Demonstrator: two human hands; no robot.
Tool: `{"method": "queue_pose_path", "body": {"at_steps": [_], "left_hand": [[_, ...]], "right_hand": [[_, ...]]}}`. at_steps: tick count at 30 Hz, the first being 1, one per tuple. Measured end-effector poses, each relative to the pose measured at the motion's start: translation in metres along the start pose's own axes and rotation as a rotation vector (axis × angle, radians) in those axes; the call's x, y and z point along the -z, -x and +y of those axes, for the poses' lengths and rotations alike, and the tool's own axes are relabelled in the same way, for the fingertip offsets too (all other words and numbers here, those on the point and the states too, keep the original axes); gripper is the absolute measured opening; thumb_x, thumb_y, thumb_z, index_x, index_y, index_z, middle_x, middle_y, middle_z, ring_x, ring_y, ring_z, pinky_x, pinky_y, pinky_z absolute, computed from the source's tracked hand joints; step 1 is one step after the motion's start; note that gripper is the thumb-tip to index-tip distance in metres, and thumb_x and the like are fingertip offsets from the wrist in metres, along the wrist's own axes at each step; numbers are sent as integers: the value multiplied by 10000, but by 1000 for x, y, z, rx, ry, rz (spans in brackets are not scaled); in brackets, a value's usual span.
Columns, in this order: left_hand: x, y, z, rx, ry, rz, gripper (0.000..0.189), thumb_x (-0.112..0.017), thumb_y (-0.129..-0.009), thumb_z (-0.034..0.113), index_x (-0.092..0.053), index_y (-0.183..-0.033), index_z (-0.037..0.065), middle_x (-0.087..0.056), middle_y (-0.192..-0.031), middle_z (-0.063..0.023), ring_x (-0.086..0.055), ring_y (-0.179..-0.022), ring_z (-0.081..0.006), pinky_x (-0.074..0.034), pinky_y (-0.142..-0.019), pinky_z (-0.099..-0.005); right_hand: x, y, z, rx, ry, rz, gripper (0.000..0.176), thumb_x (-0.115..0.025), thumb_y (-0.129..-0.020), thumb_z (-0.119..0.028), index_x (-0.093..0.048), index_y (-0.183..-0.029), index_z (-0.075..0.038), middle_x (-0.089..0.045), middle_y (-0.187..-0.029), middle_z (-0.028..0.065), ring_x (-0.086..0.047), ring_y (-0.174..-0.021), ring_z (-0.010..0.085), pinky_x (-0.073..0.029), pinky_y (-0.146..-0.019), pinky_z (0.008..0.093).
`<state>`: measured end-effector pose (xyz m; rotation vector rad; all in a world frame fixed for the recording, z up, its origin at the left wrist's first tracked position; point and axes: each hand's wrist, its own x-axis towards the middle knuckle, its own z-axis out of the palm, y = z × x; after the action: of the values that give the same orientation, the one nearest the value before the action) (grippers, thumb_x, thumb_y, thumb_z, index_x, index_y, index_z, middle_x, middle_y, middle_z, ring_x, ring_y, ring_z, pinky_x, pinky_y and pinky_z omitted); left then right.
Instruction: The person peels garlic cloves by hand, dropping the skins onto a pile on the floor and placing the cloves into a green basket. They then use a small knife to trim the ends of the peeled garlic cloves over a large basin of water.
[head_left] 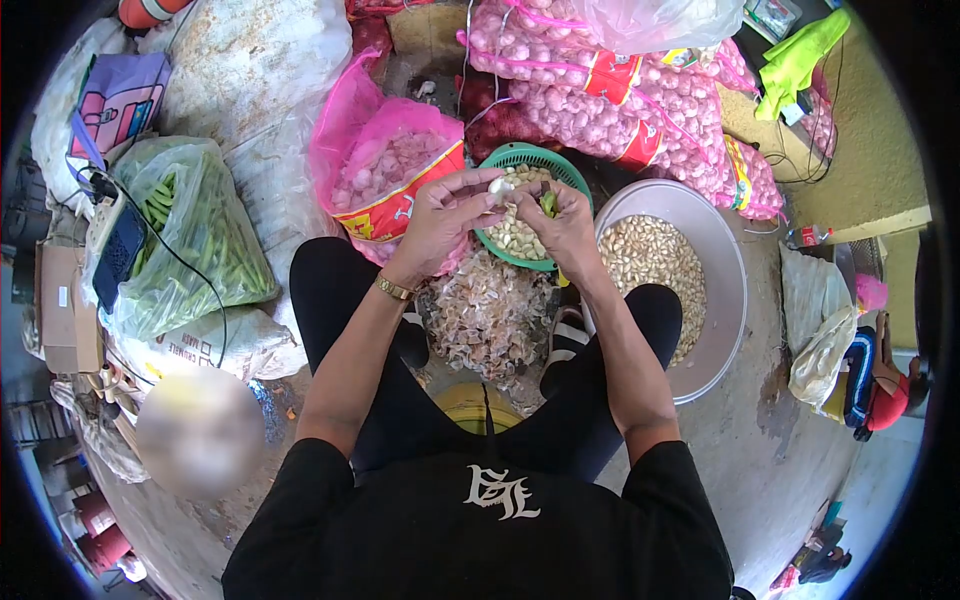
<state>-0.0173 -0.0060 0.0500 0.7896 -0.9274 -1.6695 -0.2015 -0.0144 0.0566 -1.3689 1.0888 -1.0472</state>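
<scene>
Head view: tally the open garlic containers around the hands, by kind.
Round green plastic basket: 1
Wide grey metal basin: 1
Open pink plastic bag: 1
Total: 3

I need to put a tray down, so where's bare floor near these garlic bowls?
Bare concrete floor lies right of the large pale round basin, toward the white plastic bags. Crowded ahead: papery garlic skins, green plastic basket, pink mesh sack, left hand pinching a white clove.
</scene>
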Motion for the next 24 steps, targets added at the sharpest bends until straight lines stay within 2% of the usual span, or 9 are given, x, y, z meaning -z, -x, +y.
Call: {"method": "queue_pose_path", "body": {"at_steps": [4,6,8,12,15,17,24], "left_hand": [[1,1,0,-70,-81,-1,322,-620,-912,25,-583,-1229,-20,-641,-1127,-76,-635,-1011,-136,-550,-888,-283],[2,1,-1,-86,-102,-4,317,-630,-905,25,-592,-1216,-20,-641,-1127,-73,-635,-1004,-134,-546,-889,-280],[2,1,-3,-158,-296,-9,294,-643,-891,16,-613,-1181,-25,-646,-1115,-72,-635,-988,-131,-540,-892,-276],[2,-1,-5,-249,-365,-14,277,-645,-884,3,-628,-1159,-18,-652,-1095,-74,-635,-973,-129,-547,-871,-268],[0,-1,-3,-201,-228,-8,298,-632,-893,5,-622,-1191,2,-655,-1075,-64,-637,-975,-129,-558,-853,-268],[-1,1,1,-11,-79,1,308,-613,-910,17,-612,-1218,8,-656,-1094,-63,-643,-981,-138,-567,-841,-271],[3,-2,-5,70,93,-14,296,-603,-930,61,-606,-1220,-1,-656,-1126,-78,-659,-978,-157,-566,-858,-293]], "right_hand": [[0,1,-2,8,62,-5,128,-665,-909,-132,-694,-938,-10,-596,-748,-62,-495,-678,6,-391,-599,177],[-3,1,-4,83,74,-7,148,-696,-891,-165,-717,-923,-22,-659,-759,-18,-549,-677,31,-450,-613,210],[-5,-1,-2,105,57,2,152,-693,-896,-166,-717,-929,-19,-671,-772,-9,-559,-687,32,-456,-622,212],[-4,-3,3,121,45,31,159,-681,-907,-154,-711,-942,-2,-686,-790,2,-577,-710,38,-468,-645,213],[-4,-2,0,104,-30,11,158,-678,-909,-152,-703,-930,3,-678,-791,-1,-577,-717,38,-467,-646,214],[-5,-1,-1,94,-42,17,158,-673,-912,-151,-696,-925,4,-674,-792,-1,-574,-714,39,-464,-641,214],[-2,-2,7,133,12,24,172,-672,-910,-157,-675,-922,14,-657,-777,4,-557,-699,41,-450,-627,214]]}}
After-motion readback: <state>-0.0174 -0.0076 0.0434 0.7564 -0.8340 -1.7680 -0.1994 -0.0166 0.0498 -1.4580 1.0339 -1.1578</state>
